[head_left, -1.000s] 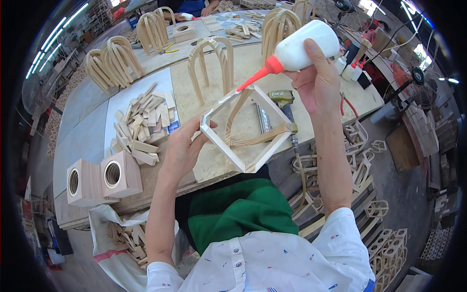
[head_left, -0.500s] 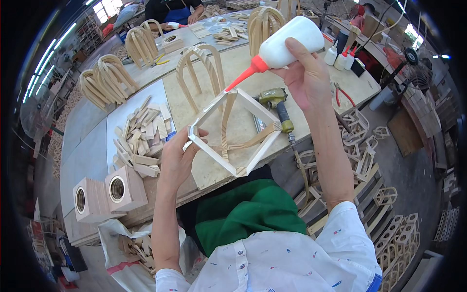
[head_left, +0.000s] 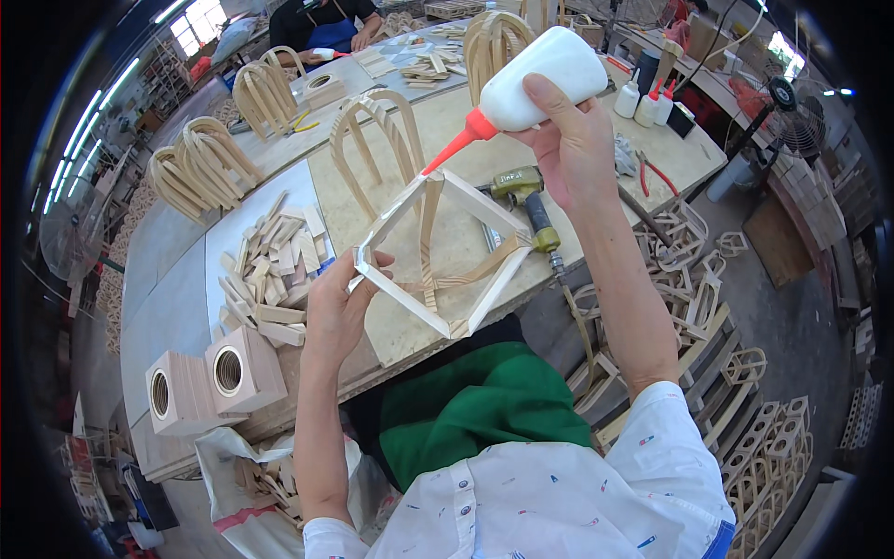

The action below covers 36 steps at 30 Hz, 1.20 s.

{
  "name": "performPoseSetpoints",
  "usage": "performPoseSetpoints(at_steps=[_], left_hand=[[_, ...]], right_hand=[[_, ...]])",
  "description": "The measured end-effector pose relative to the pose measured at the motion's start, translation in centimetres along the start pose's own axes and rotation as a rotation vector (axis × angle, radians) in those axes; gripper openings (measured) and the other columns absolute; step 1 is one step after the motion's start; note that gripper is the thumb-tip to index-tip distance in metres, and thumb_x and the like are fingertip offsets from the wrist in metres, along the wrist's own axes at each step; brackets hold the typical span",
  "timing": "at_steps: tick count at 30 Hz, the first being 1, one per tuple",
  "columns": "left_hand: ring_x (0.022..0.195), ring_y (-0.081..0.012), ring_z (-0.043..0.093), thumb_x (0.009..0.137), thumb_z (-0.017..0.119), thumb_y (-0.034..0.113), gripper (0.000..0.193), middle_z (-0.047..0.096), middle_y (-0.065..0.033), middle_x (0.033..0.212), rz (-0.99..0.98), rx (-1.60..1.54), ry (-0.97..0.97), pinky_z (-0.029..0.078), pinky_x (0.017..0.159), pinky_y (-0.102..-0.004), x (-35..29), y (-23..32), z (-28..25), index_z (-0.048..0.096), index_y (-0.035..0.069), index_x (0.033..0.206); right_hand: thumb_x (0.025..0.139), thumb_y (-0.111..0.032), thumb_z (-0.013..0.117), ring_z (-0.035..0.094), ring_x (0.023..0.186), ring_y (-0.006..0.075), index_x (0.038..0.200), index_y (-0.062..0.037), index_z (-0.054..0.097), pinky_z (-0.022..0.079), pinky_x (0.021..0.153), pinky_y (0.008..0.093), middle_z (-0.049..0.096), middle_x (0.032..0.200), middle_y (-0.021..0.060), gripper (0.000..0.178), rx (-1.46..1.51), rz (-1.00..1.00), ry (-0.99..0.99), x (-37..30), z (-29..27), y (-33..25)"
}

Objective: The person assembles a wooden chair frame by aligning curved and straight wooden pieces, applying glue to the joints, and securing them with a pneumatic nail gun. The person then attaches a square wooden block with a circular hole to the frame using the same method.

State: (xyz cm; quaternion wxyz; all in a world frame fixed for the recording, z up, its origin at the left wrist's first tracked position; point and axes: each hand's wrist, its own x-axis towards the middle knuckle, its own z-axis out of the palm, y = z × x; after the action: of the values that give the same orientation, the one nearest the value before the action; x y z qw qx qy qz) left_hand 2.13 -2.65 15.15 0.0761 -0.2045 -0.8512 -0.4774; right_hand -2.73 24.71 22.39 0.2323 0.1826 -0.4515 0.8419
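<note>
My left hand (head_left: pixel 337 303) grips the left corner of a wooden frame (head_left: pixel 492 296), a four-sided rim of pale strips with curved slats inside. My right hand (head_left: pixel 570 140) holds a white glue bottle (head_left: pixel 545 79), tipped over so its red nozzle (head_left: pixel 456 147) points down and left. The nozzle tip meets the frame's far corner. White glue shows along the frame's left edges. Just behind the frame stands an arched wooden frame (head_left: pixel 372 126) on the table. A green nail gun (head_left: pixel 531 205) lies to the frame's right, partly behind it.
Loose wood blocks (head_left: pixel 279 256) are heaped at the left. Two wooden boxes with round holes (head_left: pixel 228 368) sit near the table's front edge. Red-handled pliers (head_left: pixel 656 174) and several glue bottles (head_left: pixel 647 104) lie rightward. A co-worker (head_left: pixel 321 28) sits across the table.
My right hand and the glue bottle have shifted slightly left, nozzle still at the far corner. The frame has moved a little left with my left hand.
</note>
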Motion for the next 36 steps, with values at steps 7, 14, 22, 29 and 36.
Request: performPoseSetpoints(at_steps=[7, 14, 22, 29, 36], left_hand=[[0.084, -0.0198, 0.065, 0.085, 0.064, 0.005, 0.016, 0.068, -0.0111, 0.089, -0.005, 0.016, -0.005, 0.050, 0.075, -0.0320, 0.0, -0.1, -0.1, 0.064, 0.000, 0.101], [0.083, -0.0192, 0.066, 0.086, 0.063, 0.004, 0.015, 0.068, -0.0106, 0.089, -0.033, -0.011, 0.001, 0.050, 0.075, -0.0313, 0.0, 0.2, -0.2, 0.064, 0.000, 0.100], [0.085, -0.0173, 0.066, 0.086, 0.063, 0.002, 0.016, 0.069, -0.0091, 0.090, -0.023, -0.095, 0.018, 0.051, 0.076, -0.0305, 0.0, -0.7, -0.1, 0.064, -0.002, 0.101], [0.083, -0.0154, 0.065, 0.087, 0.061, 0.000, 0.015, 0.069, -0.0079, 0.090, -0.016, -0.085, 0.039, 0.050, 0.077, -0.0300, 0.3, -0.9, 0.1, 0.065, -0.002, 0.101], [0.097, -0.0150, 0.061, 0.089, 0.059, 0.000, 0.014, 0.065, -0.0085, 0.110, -0.096, -0.154, 0.016, 0.048, 0.084, -0.0296, 0.7, -1.1, -0.3, 0.066, -0.001, 0.102]], right_hand=[[0.088, -0.011, 0.068, 0.063, 0.103, 0.0252, 0.124, 0.0013, 0.045, 0.058, 0.085, 0.0460, 0.058, 0.115, 0.0133, 0.045, -0.005, -0.009, 0.030, 0.0, -0.7, -0.2], [0.086, -0.010, 0.070, 0.064, 0.102, 0.0240, 0.121, 0.0028, 0.046, 0.059, 0.085, 0.0435, 0.058, 0.113, 0.0131, 0.044, -0.041, 0.025, 0.081, -0.3, -2.4, -1.1], [0.087, -0.014, 0.069, 0.064, 0.102, 0.0244, 0.122, 0.0047, 0.045, 0.059, 0.084, 0.0430, 0.058, 0.112, 0.0139, 0.046, -0.031, 0.024, 0.092, -1.5, -4.1, -1.8], [0.088, -0.014, 0.068, 0.064, 0.102, 0.0248, 0.123, 0.0047, 0.045, 0.058, 0.086, 0.0444, 0.059, 0.114, 0.0144, 0.046, -0.051, 0.020, 0.113, -2.7, -5.2, -3.3], [0.094, -0.023, 0.060, 0.058, 0.115, 0.0354, 0.133, 0.0018, 0.038, 0.049, 0.097, 0.0529, 0.057, 0.122, 0.0200, 0.051, -0.069, 0.035, 0.059, -3.7, -6.6, -4.5]])
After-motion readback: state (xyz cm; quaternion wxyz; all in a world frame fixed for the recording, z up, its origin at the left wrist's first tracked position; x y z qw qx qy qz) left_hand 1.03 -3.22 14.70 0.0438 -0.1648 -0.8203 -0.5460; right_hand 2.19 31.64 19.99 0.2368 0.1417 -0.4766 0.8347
